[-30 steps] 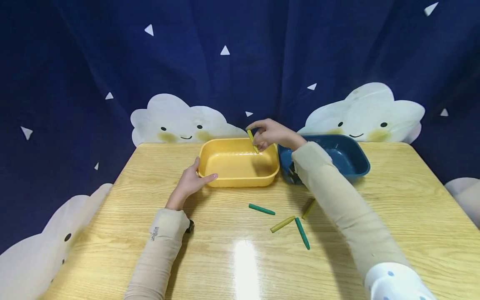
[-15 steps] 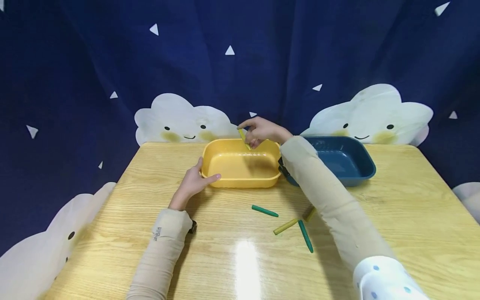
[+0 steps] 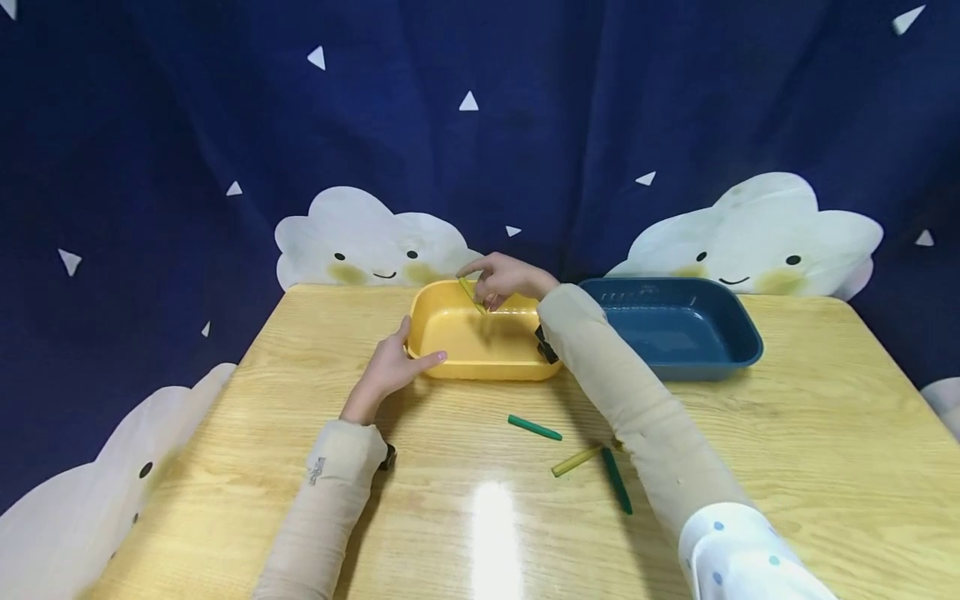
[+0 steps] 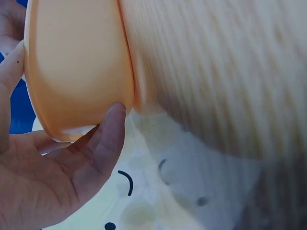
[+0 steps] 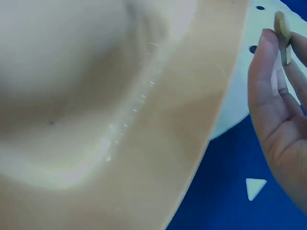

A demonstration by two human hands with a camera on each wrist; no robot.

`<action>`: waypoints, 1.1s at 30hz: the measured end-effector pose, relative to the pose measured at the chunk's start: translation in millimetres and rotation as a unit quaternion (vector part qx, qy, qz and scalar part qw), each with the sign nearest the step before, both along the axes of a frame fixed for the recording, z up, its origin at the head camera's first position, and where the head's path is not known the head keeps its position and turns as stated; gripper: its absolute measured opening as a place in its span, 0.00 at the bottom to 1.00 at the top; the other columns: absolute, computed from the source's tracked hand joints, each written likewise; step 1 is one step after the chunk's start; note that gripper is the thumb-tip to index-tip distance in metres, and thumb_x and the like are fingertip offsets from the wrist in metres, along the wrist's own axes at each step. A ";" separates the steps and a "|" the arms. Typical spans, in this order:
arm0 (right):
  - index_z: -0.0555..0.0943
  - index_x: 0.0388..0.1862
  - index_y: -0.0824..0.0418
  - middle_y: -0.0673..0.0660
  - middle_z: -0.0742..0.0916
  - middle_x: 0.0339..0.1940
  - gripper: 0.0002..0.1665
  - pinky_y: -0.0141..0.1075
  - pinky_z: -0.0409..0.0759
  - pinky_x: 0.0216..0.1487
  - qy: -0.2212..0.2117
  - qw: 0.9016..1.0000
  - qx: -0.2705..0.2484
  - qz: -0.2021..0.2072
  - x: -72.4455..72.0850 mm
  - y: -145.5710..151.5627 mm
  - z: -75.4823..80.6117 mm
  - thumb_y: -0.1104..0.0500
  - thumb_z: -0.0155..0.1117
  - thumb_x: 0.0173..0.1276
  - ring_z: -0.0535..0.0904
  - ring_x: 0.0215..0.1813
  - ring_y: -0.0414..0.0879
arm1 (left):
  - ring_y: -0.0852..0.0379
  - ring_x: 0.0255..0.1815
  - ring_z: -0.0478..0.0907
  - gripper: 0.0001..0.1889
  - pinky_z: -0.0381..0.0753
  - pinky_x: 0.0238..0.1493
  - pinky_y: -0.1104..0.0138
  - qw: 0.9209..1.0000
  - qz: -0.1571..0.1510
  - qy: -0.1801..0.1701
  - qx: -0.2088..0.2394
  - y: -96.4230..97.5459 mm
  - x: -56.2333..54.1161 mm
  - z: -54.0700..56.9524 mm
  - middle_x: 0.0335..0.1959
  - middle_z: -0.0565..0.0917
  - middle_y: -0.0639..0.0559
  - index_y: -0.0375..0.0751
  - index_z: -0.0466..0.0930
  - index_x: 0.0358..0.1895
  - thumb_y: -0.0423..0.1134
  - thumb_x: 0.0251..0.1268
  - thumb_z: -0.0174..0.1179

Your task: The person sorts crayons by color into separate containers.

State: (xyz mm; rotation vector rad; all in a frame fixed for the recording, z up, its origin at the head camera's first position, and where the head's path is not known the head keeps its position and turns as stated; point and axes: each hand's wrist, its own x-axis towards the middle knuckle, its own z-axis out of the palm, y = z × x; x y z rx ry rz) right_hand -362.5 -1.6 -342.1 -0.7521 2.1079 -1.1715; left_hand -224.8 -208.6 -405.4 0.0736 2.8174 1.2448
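My left hand (image 3: 392, 364) holds the left end of a yellow plastic bin (image 3: 491, 371), thumb along the front rim. In the left wrist view, the fingers of that hand (image 4: 72, 177) curve against the bin's end. Over the back of the bin, my right hand (image 3: 506, 279) pinches a yellow crayon (image 3: 471, 294), which tilts downward. The right wrist view shows this crayon (image 5: 283, 28) between thumb and fingertips. On the table lie a green crayon (image 3: 535, 427), a yellow crayon (image 3: 577, 460) and a second green crayon (image 3: 617, 481). Another yellow one is mostly hidden by the right sleeve.
A dark blue bin (image 3: 693, 371) stands right of the yellow one, partly covered by the right forearm. Both bins stand near the far edge of the wooden table (image 3: 442, 500). Behind it hangs a navy curtain (image 3: 390, 125) with clouds and white triangles.
My right hand has moved left over the yellow bin with the crayon, then lowered a little. My left hand keeps its hold. The right sleeve now covers more of one yellow crayon.
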 end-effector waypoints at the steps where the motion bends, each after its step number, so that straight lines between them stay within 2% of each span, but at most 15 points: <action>1: 0.66 0.65 0.62 0.55 0.77 0.20 0.34 0.40 0.81 0.33 -0.003 1.000 0.008 0.003 -1.0 -1.0 -2.8 0.73 0.56 0.58 0.72 0.23 0.44 | 0.42 0.67 0.55 0.53 0.59 0.64 0.55 1.000 0.000 0.001 0.000 0.1 -0.1 -0.4 0.68 0.52 0.32 0.26 0.39 0.69 0.55 0.54 0.62; 6: 0.65 0.66 0.61 0.54 0.79 0.22 0.35 0.39 0.80 0.32 -0.014 0.999 0.027 0.017 -3.2 -3.3 -8.1 0.73 0.56 0.58 0.72 0.23 0.43 | 0.42 0.67 0.56 0.52 0.59 0.63 0.56 1.000 0.005 0.003 0.002 1.1 -0.4 -0.3 0.67 0.54 0.31 0.26 0.40 0.69 0.54 0.54 0.63; 9: 0.64 0.66 0.62 0.54 0.78 0.20 0.35 0.39 0.80 0.33 -0.022 0.999 0.029 0.016 -2.6 -4.5 -7.8 0.73 0.57 0.58 0.71 0.22 0.43 | 0.41 0.66 0.56 0.52 0.59 0.63 0.55 1.000 0.005 0.005 0.000 1.1 -0.5 0.3 0.67 0.54 0.31 0.26 0.40 0.69 0.53 0.54 0.63; 13: 0.63 0.66 0.65 0.55 0.76 0.20 0.35 0.43 0.80 0.38 -0.043 0.999 0.029 0.009 -1.6 -6.3 -8.0 0.74 0.56 0.58 0.72 0.23 0.44 | 0.41 0.66 0.56 0.52 0.60 0.63 0.55 1.000 0.004 0.007 0.003 0.8 -0.5 0.8 0.67 0.54 0.30 0.26 0.40 0.69 0.53 0.54 0.63; 17: 0.62 0.65 0.67 0.57 0.78 0.24 0.34 0.49 0.78 0.46 -0.061 0.997 0.035 0.006 -0.8 -7.2 -8.1 0.74 0.55 0.59 0.76 0.26 0.45 | 0.41 0.66 0.55 0.52 0.59 0.63 0.55 1.000 0.002 0.004 0.004 0.8 -0.3 1.0 0.67 0.53 0.30 0.26 0.39 0.69 0.54 0.54 0.63; 20: 0.62 0.65 0.67 0.62 0.81 0.27 0.33 0.48 0.78 0.46 -0.067 0.997 0.046 0.010 -0.5 -7.1 -7.7 0.74 0.54 0.60 0.80 0.28 0.48 | 0.41 0.67 0.55 0.52 0.59 0.63 0.55 1.000 0.002 0.002 0.002 1.1 -0.2 1.4 0.67 0.52 0.31 0.26 0.39 0.69 0.54 0.54 0.62; 23: 0.62 0.66 0.67 0.69 0.82 0.34 0.32 0.47 0.79 0.44 -0.069 0.996 0.052 0.014 -0.5 -6.9 -7.5 0.74 0.52 0.61 0.82 0.33 0.53 | 0.42 0.67 0.55 0.52 0.59 0.63 0.55 1.000 0.004 0.002 0.000 1.2 -0.4 1.1 0.67 0.52 0.31 0.26 0.39 0.69 0.54 0.54 0.62; 26: 0.62 0.65 0.67 0.73 0.81 0.42 0.31 0.45 0.79 0.44 -0.072 0.996 0.048 0.019 0.3 -5.8 -6.6 0.74 0.50 0.62 0.83 0.37 0.54 | 0.42 0.67 0.55 0.52 0.60 0.63 0.56 1.000 0.005 0.002 -0.002 1.2 -0.5 1.0 0.67 0.52 0.31 0.26 0.40 0.69 0.54 0.54 0.62; 33: 0.67 0.60 0.71 0.70 0.81 0.41 0.26 0.42 0.80 0.41 -0.069 0.997 0.005 0.033 4.4 3.4 0.7 0.71 0.55 0.61 0.83 0.36 0.54 | 0.41 0.67 0.55 0.52 0.59 0.64 0.55 1.000 0.006 0.004 -0.004 1.6 -0.7 1.6 0.67 0.53 0.30 0.26 0.40 0.69 0.54 0.54 0.63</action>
